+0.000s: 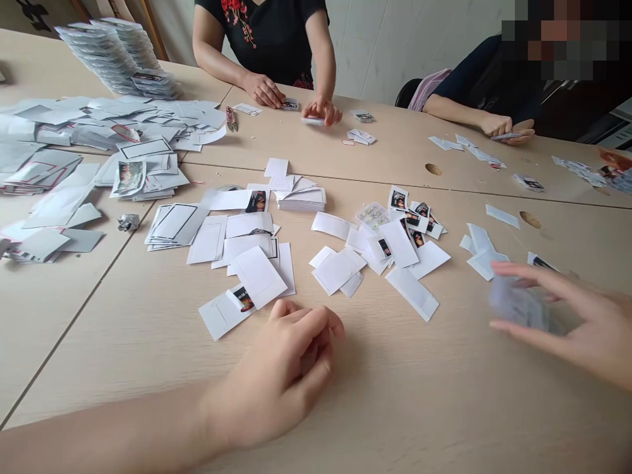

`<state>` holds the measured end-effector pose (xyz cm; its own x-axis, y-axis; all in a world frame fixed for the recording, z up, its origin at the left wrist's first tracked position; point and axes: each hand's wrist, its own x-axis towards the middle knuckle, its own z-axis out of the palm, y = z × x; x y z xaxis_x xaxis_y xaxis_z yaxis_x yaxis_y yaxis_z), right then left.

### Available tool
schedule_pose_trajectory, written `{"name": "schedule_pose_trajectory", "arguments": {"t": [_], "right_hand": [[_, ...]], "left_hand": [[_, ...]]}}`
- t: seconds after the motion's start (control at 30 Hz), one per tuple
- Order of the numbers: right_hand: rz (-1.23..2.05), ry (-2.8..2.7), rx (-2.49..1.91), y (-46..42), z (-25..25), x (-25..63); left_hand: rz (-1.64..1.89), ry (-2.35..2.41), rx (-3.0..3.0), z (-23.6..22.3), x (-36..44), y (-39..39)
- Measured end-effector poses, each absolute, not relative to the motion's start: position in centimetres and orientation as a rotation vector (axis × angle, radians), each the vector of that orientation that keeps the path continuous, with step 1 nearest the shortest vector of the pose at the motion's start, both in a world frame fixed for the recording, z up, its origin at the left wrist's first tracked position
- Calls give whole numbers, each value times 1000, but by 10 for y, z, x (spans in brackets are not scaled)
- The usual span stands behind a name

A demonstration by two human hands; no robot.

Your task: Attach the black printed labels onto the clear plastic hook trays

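My left hand (281, 375) rests on the wooden table (395, 408) with its fingers curled inward; whether anything sits in them is hidden. Just beyond it lie white cards (257, 276), one with a dark printed label (243, 299). My right hand (582, 322) hovers at the right edge, thumb and fingers wrapped round a small blurred greyish packet (518, 306). More white cards and small printed packets (409, 224) are scattered in the middle between my hands.
A person in black (269, 39) sits across handling small cards; another person's hands (508, 128) work at the far right. A tall stack of sheets (118, 56) and spread paper piles (99, 131) fill the left. A neat card stack (301, 196) lies mid-table.
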<state>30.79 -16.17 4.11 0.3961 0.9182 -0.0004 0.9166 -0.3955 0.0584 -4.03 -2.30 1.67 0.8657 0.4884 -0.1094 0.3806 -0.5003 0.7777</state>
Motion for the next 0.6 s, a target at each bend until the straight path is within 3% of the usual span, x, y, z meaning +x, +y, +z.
{"name": "schedule_pose_trajectory", "arguments": {"t": [0.13,0.23,0.33,0.43,0.6], "right_hand": [[-602,2543,2038,-156,31,255],[-646,3057,2016,-147,13,234],[-669,3163,2233,-140,-4,226],[-491,3154,2284,-131,-12,224],[351,3050,2351,-89,-9,235]], "left_hand": [[170,643,2127,15,-41,-24],[225,681,2072,12,-42,-26],[312,649,2103,10,-42,-27],[361,591,2204,10,-42,-29],[456,225,2366,8,-46,-35]]}}
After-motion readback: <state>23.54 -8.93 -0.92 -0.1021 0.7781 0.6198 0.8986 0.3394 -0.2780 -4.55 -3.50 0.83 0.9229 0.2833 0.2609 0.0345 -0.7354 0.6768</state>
